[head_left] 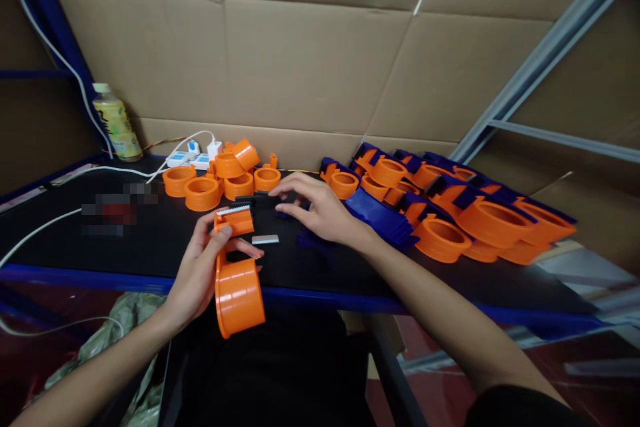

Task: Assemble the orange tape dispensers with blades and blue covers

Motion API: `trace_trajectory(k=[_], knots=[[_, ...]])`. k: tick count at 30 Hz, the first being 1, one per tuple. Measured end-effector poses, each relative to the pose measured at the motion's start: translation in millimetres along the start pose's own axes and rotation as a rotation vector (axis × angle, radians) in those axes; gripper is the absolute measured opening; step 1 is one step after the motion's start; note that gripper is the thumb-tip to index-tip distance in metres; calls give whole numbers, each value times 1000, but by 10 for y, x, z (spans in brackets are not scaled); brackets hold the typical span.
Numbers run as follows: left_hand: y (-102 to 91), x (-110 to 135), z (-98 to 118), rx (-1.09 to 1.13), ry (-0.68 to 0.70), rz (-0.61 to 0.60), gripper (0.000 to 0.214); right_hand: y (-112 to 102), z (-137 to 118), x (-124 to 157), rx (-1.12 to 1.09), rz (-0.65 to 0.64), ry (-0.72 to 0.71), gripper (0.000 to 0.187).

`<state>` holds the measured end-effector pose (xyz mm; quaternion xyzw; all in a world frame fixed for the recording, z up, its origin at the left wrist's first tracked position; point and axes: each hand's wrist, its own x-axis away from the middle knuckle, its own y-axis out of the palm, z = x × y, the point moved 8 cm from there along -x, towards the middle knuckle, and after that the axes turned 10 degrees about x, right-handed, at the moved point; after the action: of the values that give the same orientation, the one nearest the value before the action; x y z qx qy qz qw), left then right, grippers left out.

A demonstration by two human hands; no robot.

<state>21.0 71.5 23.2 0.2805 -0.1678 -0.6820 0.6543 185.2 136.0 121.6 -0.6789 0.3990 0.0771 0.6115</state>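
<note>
The left hand (197, 265) grips an orange holder (241, 295), toothed blade (233, 210) on, in front of the power strip (203, 161). The right hand (320, 210) is half-curled; holding anything, I can't tell. Bare holders (203, 200) beside the strip look unfinished; blue-fitted ones (443, 245), well right, seem done.

On the worktop (313, 275): at ten o'clock, a bottle (119, 127); at eleven, a power strip (201, 162), with tape holders (229, 165) beside it toward four; at two, piled tape dispensers (449, 197). Behind, at twelve, cardboard (315, 67).
</note>
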Motion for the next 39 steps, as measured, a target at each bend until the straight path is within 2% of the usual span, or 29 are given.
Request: trace_trajectory(k=[4, 10, 17, 21, 34, 39], knots=[[-7, -1, -19, -7, 1, 5, 32, 108, -217, 19, 51, -26, -124, 25], [-16, -14, -45, -73, 6, -33, 39, 211, -388, 54, 145, 38, -216, 28], [-23, -12, -38, -105, 8, -50, 37, 226, -402, 83, 83, 90, -149, 27], [-23, -14, -40, -130, 15, -62, 36, 258, -400, 96, 55, 73, -162, 30], [18, 12, -27, -237, 30, -86, 34, 244, -449, 152, 47, 159, -104, 25], [-4, 10, -16, -104, -20, -55, 37, 241, -532, 155, 74, 133, -148, 28]])
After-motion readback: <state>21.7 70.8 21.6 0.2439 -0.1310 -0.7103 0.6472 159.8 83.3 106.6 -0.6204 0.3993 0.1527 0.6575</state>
